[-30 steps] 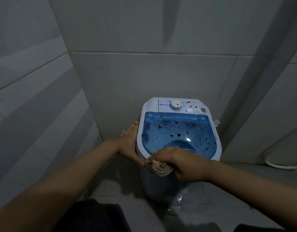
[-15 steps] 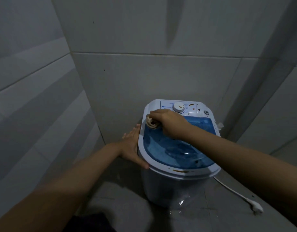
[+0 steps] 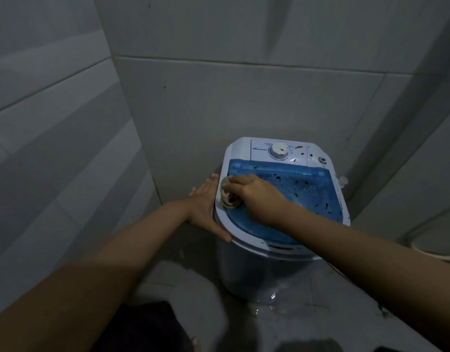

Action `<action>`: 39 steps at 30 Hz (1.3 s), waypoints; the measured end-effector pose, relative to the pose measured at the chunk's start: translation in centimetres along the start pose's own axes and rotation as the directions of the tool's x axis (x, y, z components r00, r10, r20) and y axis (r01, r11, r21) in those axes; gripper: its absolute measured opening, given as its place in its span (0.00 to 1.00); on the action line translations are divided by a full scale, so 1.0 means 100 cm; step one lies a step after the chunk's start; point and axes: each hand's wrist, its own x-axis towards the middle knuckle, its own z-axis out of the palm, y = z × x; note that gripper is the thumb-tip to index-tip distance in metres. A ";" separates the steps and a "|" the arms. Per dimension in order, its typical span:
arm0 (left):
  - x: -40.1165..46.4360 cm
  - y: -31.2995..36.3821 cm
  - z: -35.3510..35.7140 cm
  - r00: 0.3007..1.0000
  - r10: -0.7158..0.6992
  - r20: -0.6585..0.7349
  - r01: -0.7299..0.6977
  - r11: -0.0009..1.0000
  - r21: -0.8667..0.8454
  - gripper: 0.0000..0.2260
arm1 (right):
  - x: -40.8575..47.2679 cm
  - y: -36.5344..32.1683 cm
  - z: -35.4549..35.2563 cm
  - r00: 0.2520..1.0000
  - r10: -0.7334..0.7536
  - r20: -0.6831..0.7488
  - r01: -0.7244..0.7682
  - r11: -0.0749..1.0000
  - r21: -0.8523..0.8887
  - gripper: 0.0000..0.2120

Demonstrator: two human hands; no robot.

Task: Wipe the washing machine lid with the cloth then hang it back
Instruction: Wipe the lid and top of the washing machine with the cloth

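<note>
The washing machine lid (image 3: 295, 196), a translucent blue panel dotted with dark specks, lies closed on top of a small white washing machine (image 3: 257, 270) that stands on the floor (image 3: 183, 288) in a dim corner of grey tiled wall (image 3: 219, 97). Your right hand (image 3: 257, 196) rests on the lid's left side, its fingers (image 3: 238, 179) curled around a bunched, pale cloth (image 3: 227, 195) and pressing it down where the blue meets the white rim. Your left hand (image 3: 206, 207) lies flat and open against the machine's left edge, holding nothing, thumb along the front rim. Behind the lid, a white control panel carries a round dial (image 3: 278, 150). Dark specks cover the lid's right half.
</note>
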 end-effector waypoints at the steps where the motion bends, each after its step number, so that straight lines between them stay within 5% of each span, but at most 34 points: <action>1: 0.001 0.000 0.000 1.000 -0.004 0.000 0.004 1.000 0.004 0.72 | -0.003 -0.001 0.001 1.000 -0.003 0.008 0.003 1.000 0.005 0.24; 9: 0.002 0.001 -0.001 1.000 -0.010 -0.001 0.010 1.000 0.013 0.73 | -0.021 -0.004 0.004 0.998 -0.055 -0.001 0.055 0.994 0.095 0.20; 16: 0.005 -0.001 0.002 0.999 0.015 -0.048 -0.015 1.000 0.008 0.73 | -0.022 0.000 -0.010 0.988 -0.081 0.128 0.064 0.990 0.129 0.23; 23: 0.009 -0.005 0.003 0.998 0.041 -0.044 -0.040 0.999 0.033 0.72 | -0.019 -0.005 -0.002 0.995 -0.089 0.040 0.089 0.996 -0.014 0.23; 30: 0.009 -0.006 0.004 0.995 0.064 -0.078 -0.065 0.998 -0.010 0.68 | 0.012 0.008 -0.004 1.000 0.014 -0.020 -0.015 0.999 -0.052 0.19; 35: 0.009 -0.007 0.006 0.991 0.096 -0.093 -0.099 0.995 -0.021 0.67 | 0.048 0.027 -0.021 0.947 0.292 -0.135 -0.242 0.922 0.301 0.20; 39: 0.008 -0.009 0.006 0.991 0.103 -0.086 -0.106 0.994 -0.032 0.69 | 0.071 0.046 -0.026 0.919 0.349 -0.182 -0.292 0.914 0.281 0.20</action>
